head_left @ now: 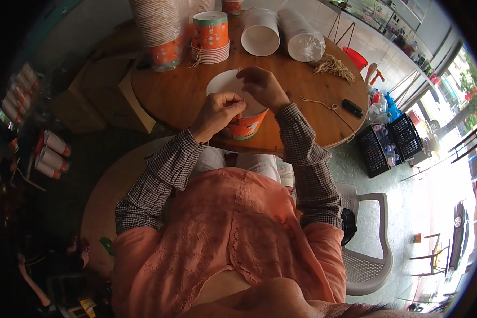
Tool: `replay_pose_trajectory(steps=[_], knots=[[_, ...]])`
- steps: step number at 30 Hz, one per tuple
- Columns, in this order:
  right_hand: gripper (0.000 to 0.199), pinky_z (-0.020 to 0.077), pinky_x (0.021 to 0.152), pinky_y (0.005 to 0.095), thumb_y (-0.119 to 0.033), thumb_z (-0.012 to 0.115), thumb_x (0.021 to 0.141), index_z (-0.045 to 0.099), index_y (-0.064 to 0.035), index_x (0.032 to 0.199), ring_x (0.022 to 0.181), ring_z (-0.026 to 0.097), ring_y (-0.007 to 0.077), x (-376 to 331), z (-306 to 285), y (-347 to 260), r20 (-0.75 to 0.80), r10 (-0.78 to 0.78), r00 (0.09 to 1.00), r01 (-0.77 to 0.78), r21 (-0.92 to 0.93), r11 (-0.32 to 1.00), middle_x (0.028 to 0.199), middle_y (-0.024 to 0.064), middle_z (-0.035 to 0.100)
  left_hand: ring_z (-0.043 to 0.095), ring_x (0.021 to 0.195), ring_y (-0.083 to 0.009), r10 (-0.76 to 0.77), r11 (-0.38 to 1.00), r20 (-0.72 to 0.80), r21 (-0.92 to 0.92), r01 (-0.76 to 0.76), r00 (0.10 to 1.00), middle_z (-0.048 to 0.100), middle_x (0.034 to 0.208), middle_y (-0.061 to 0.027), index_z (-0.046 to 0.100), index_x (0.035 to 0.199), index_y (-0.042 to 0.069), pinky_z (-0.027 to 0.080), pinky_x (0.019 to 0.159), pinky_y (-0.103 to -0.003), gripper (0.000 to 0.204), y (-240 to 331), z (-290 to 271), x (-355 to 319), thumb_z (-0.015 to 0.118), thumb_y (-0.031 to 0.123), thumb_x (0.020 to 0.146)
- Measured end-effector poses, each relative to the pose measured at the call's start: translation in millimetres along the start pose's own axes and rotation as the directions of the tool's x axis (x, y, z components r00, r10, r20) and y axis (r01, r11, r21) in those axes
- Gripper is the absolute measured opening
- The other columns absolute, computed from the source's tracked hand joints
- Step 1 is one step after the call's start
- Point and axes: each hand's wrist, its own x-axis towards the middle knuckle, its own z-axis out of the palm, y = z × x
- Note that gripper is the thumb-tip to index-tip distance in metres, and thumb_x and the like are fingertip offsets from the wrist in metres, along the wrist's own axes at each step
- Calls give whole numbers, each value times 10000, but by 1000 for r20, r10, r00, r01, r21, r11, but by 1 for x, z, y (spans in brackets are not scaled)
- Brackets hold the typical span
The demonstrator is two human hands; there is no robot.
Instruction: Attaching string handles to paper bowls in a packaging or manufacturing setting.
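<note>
An orange paper bucket [247, 129] with a white inside stands upright at the table's near edge, in front of me. My left hand [217, 115] is closed in a pinch at the bucket's near left rim; what its fingertips hold is too small to make out. Above the bucket's opening, my right hand [264, 89] is closed with curled fingers, and whatever lies between its fingertips cannot be made out. Both hands cover part of the rim. To the right, a loose knotted cord [334, 107] lies on the wooden table [169, 100].
Farther back are nested orange buckets [211, 40] with a cord hanging down, a tall wrapped stack [161, 37], and two wrapped white bucket stacks [261, 40]. A cord bundle [334, 68] and a black object [352, 108] sit at right. Beside me stands a plastic chair [373, 233].
</note>
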Motion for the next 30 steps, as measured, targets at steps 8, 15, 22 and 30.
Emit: replay_pose_trajectory(steps=[8,15,22,30], knots=[[192,499,749,278,-15,650,805,667,-5,996,823,624,142,-61,-11,-34,-146,-99,984,112,82,990,928,74,652,552,616,-48,8,998,-61,-65,-12,998,625,676,-5,684,895,1,428,567,-198,177,-12,-3,6,579,143,892],[176,508,731,269,-15,680,795,680,-31,970,829,639,154,-71,12,-28,-191,-204,960,199,-45,979,914,65,659,572,654,-53,1,996,-29,-90,-3,1000,632,734,2,669,907,-1,480,603,-203,193,-10,-1,7,564,161,915],[73,504,710,262,-17,640,823,640,-9,895,808,638,141,-72,16,-29,-255,-257,932,234,-118,965,874,65,651,603,721,-71,21,997,12,-75,-20,1000,641,785,-14,649,928,-10,517,655,-220,193,-13,-3,8,562,162,927],[84,497,710,276,-17,614,845,595,5,923,771,630,137,-72,12,-21,-354,-35,935,83,119,989,841,79,638,637,798,-119,186,982,-55,26,-185,981,656,878,-66,594,999,-30,524,745,-242,129,-23,-10,6,579,49,899]])
